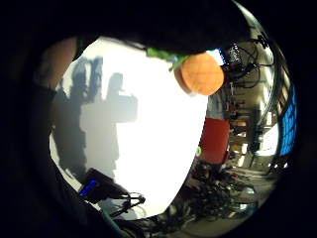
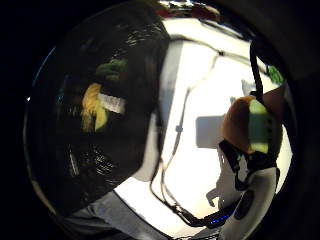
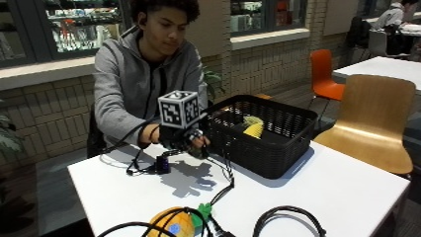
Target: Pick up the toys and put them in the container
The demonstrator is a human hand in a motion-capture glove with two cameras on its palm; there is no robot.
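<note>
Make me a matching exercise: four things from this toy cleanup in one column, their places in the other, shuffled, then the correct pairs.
Things:
1. yellow toy
2. orange toy with green leaves
3. black basket
4. gloved right hand

Places:
A. on the white table, at its near edge
B. beside the basket's near-left corner, above the table
C. inside the basket
D. standing on the far side of the table

Pairs: 1-C, 2-A, 3-D, 4-B
</note>
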